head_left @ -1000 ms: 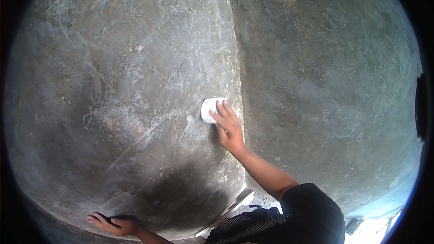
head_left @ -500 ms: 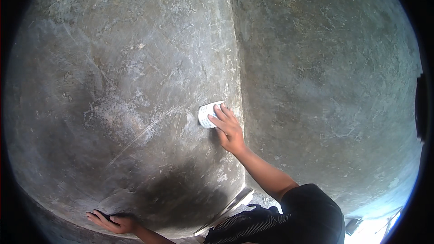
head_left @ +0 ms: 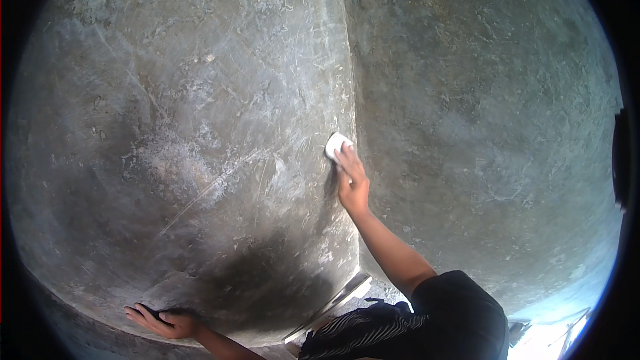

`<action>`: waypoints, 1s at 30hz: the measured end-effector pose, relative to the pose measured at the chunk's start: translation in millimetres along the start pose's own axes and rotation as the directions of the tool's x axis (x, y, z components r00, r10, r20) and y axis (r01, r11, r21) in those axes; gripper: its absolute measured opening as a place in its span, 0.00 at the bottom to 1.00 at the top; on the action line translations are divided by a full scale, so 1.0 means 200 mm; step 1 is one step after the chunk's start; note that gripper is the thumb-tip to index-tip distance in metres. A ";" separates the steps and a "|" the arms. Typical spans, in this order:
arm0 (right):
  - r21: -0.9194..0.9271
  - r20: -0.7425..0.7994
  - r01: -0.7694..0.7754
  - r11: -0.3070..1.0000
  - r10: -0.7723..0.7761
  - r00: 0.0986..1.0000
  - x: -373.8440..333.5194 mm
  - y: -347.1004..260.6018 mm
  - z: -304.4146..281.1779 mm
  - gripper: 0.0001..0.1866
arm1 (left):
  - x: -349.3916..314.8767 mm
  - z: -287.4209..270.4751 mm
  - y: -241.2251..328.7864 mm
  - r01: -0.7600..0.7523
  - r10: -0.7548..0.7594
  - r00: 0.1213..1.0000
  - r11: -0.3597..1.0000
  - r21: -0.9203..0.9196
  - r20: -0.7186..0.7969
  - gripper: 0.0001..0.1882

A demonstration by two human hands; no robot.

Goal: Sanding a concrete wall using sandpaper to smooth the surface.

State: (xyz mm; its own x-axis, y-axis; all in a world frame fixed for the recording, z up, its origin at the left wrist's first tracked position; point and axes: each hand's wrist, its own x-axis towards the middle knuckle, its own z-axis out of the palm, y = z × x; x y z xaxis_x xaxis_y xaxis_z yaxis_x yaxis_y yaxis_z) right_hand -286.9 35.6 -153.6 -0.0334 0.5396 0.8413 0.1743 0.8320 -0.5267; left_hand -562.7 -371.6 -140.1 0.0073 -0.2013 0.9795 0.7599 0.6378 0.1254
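Observation:
My right hand [head_left: 351,179] presses a small white pad [head_left: 335,143] flat against a grey, scratched cement wall [head_left: 200,127], close to the inner corner [head_left: 348,93] where that wall meets a second grey wall [head_left: 480,107]. The fingers lie over the pad's lower right part. My left hand [head_left: 162,323] rests low on the same wall at the lower left, fingers spread against its surface and holding nothing. My right arm, in a dark sleeve, reaches up from the lower right.
A dark damp patch [head_left: 267,287] stains the wall near its foot. A pale metal strip [head_left: 331,307] lies at the base of the corner. Striped black and white cloth [head_left: 363,337] shows at the bottom edge. Bright daylight comes in at the lower right.
My right hand has slid the white pad rightward and slightly up, from out on the left wall to right beside the corner. My left hand has stayed in place.

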 end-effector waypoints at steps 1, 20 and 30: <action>0.024 -0.049 -0.053 0.998 0.054 0.997 0.02 0.01 0.01 0.23 | 0.00 0.01 0.00 -0.001 0.001 1.000 1.000 0.000 -0.006 0.31; -0.063 -0.078 -0.059 0.996 0.054 0.995 0.07 0.03 -0.04 0.21 | 0.00 0.01 -0.01 0.003 -0.003 1.000 1.000 -0.025 -0.030 0.32; -0.151 0.025 0.194 0.969 -0.193 0.981 0.24 -0.03 -0.06 0.26 | 0.01 0.02 -0.01 -0.022 0.021 0.999 0.999 -0.033 -0.033 0.31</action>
State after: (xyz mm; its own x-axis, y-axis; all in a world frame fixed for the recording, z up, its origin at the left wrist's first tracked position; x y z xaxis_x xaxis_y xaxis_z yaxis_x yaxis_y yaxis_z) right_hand -278.4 54.8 -108.8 -0.0911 0.3723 0.9236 0.3112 0.8917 -0.3288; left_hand -567.0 -369.9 -138.6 0.0449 -0.2127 0.9761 0.7807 0.6171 0.0985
